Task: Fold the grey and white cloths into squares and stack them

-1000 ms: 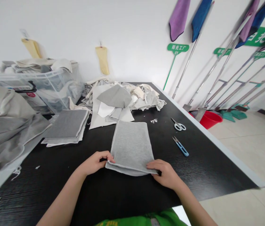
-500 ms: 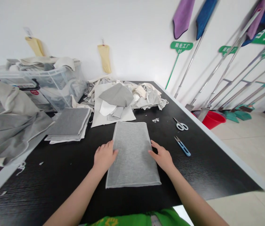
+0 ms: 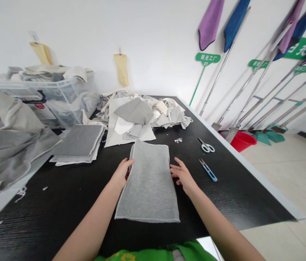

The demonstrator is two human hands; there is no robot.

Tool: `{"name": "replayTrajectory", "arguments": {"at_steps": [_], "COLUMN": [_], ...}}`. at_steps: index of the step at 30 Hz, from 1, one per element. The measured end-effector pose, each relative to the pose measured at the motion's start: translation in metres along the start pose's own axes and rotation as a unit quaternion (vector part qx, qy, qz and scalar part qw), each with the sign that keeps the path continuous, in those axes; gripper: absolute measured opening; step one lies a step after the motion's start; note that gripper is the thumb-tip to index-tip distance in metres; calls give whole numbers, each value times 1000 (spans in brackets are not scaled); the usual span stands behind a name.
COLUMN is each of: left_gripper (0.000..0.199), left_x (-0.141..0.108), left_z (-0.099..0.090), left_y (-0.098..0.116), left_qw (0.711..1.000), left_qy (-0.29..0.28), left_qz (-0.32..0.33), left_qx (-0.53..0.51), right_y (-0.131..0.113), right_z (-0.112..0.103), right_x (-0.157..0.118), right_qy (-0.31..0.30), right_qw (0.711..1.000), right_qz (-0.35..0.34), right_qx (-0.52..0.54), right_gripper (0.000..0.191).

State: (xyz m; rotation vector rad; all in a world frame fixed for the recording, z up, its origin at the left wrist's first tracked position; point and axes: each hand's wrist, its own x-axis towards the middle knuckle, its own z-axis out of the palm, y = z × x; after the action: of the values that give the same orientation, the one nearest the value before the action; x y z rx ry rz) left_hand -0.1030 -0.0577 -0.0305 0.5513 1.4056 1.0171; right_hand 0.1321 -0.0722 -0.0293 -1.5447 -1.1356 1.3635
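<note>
I judge the neat cloth stack (image 3: 78,141) finished and the jumbled fabric heap (image 3: 173,115) left to do, with the gray rectangular cloth (image 3: 150,185) on the black table (image 3: 52,206), my left hand (image 3: 120,174) pinching its left edge, my right hand (image 3: 184,177) loosely spread alongside.

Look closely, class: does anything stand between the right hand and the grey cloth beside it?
Nothing visible does. The right hand is at the right edge of the grey cloth; the scissors and blue snips lie farther to the right.
</note>
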Motion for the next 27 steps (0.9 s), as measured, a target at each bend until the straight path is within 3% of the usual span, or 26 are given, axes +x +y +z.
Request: {"name": "replayTrajectory", "arguments": {"at_steps": [4,7,9,12,15,20,27], "left_gripper": [34,24,36,73,93,92,81], "left_x": [-9,-9,-6,-4,-5,-13,-17], "left_z": [-2,-4,-5,-10,-15,-21,-19], "left_y": [4,1,-1,-4,-4,-1,4], "left_qw": [991,994,998,996,986,972,972], "left_qy": [-88,-91,-63,-7,-24,-105,-62], "left_qz": [-89,-42,9,57,92,120,193], "left_qx": [-57,-38,-5,62,138,173,119], "right_y": [-1,-1,-2,-6,-6,-2,-13], "right_z": [2,3,3,4,5,5,5], "right_x": [1,1,-1,-5,-7,-9,-13], "right_qy": [-34,-46,-51,-64,-98,-154,-161], "right_qw": [995,994,995,995,994,986,976], "right_qz": [73,87,68,30,3,-14,-63], "right_qx": [51,50,57,65,40,56,131], "right_gripper": [65,64,68,84,96,96,98]}}
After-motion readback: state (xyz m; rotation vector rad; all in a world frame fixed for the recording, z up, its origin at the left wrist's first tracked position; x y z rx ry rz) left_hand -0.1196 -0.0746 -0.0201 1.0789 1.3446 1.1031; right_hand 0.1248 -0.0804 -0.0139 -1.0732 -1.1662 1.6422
